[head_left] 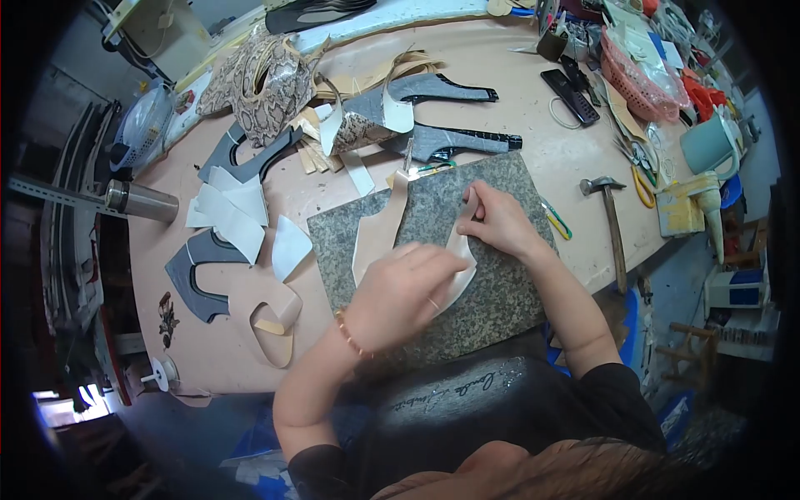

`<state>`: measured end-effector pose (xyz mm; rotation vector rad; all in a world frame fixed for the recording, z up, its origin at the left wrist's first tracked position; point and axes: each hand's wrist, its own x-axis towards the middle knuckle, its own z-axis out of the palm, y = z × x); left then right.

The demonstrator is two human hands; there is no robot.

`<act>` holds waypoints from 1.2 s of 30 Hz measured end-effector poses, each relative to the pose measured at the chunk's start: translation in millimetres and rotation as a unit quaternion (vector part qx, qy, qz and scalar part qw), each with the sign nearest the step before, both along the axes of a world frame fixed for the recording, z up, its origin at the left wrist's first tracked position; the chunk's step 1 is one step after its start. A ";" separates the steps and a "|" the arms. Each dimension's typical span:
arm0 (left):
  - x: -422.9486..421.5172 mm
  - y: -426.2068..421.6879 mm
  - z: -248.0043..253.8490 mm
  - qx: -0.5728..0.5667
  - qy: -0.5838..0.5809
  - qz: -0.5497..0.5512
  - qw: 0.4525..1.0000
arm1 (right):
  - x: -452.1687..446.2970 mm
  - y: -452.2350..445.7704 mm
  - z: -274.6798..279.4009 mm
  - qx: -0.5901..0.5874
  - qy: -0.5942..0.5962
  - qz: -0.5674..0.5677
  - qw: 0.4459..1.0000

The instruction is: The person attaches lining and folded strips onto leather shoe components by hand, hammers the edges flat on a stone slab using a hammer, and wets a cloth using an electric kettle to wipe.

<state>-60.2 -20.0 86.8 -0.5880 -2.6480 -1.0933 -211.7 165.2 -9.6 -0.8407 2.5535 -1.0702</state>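
A curved beige leather piece (388, 218) lies on a speckled stone slab (500, 300). My left hand (404, 287), with a beaded bracelet on its wrist, is over the lower part of this U-shaped piece and the near end of its right arm; the fingers are bent and slightly blurred, and what they hold, if anything, is hidden. My right hand (497, 218) pinches the upper end of the right-hand strip, whose pale underside shows near its lower edge.
Around the slab are white pieces (229, 212), grey shoe-shaped parts (204, 271), snakeskin-pattern material (267, 83), a hammer (614, 225), yellow-handled scissors (643, 185), a steel flask (142, 202), a pink basket (633, 79) and a teal mug (708, 148).
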 end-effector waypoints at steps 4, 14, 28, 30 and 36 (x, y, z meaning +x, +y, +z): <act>7.0 23.6 95.2 -0.020 0.149 -0.014 0.988 | 12.5 1.4 0.7 0.028 -0.015 -0.046 0.998; 18.5 48.4 119.4 -0.011 0.210 0.079 0.974 | 14.5 3.5 -4.6 0.009 -0.007 -0.052 0.999; 26.7 22.5 153.7 -0.054 0.025 0.036 0.998 | 13.1 5.9 -4.7 0.001 0.001 -0.043 0.999; 25.0 16.1 145.2 -0.044 0.028 0.047 0.998 | 12.6 5.9 -2.3 0.000 0.002 -0.043 0.999; -67.0 -37.2 -70.9 -0.046 0.075 0.286 0.954 | 16.7 5.3 -0.4 0.007 -0.001 -0.034 0.999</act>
